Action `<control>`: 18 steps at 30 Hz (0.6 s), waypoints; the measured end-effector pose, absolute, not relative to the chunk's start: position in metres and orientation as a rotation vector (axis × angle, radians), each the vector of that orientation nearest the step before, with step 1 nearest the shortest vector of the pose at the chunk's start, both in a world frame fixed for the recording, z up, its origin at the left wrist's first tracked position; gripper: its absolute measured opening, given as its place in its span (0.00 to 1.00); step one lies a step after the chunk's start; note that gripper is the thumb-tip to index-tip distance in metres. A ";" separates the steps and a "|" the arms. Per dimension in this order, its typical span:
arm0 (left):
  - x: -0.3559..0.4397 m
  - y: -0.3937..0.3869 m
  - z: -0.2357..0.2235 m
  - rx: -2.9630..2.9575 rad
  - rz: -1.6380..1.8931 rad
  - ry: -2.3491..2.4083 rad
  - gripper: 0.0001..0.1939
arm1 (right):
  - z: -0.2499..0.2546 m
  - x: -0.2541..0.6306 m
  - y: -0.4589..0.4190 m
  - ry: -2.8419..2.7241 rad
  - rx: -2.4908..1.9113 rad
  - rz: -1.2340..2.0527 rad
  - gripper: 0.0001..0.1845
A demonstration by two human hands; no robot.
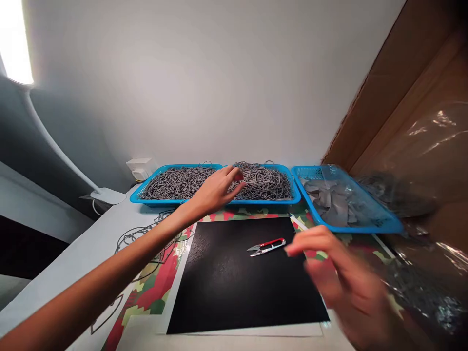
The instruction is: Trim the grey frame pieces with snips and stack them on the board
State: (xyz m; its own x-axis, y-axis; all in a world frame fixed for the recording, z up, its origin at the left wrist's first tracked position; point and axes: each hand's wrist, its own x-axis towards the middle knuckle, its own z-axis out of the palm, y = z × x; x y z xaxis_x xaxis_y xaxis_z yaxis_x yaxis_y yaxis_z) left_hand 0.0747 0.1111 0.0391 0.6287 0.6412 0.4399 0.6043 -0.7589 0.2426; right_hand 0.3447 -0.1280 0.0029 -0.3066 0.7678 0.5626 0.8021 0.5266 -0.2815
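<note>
My left hand [223, 186] is stretched over the middle blue basket [261, 201], which is heaped with thin grey cords [261, 180]. A gap shows between its thumb and fingers, and I see nothing held. Blurred by motion, my right hand [347, 282] hangs over the right edge of a black mat [226, 287]. Its fingers are bent but apart, with nothing visible between them. Thread snips [268, 247] with a red and silver handle lie on the mat, just left of my right fingertips, blades pointing left.
Another blue basket [146, 200] of grey cords stands at left, near a white lamp base [109, 196]. Loose cords [137, 236] lie below it. At right, a blue basket [373, 229] holds flat grey pieces [336, 204]. Cardboard [413, 97] and clear plastic [431, 287] border the right side.
</note>
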 end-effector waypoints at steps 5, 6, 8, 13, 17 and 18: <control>-0.048 0.040 0.038 2.637 0.580 1.361 0.15 | -0.032 0.340 -0.053 -2.502 -1.168 -0.120 0.15; -0.071 0.030 0.035 2.570 0.566 1.442 0.15 | -0.038 0.339 -0.046 -2.561 -1.159 -0.115 0.15; -0.102 0.019 0.030 2.461 0.562 1.577 0.16 | -0.047 0.336 -0.039 -2.613 -1.174 -0.033 0.11; -0.063 0.043 0.046 2.562 0.669 1.406 0.17 | -0.056 0.340 -0.044 -2.480 -1.290 0.264 0.04; 0.040 0.103 0.054 2.727 0.619 1.033 0.25 | -0.057 0.351 -0.050 -2.347 -1.388 0.350 0.03; 0.064 0.120 0.052 2.739 0.609 1.001 0.30 | -0.057 0.352 -0.051 -2.330 -1.411 0.360 0.03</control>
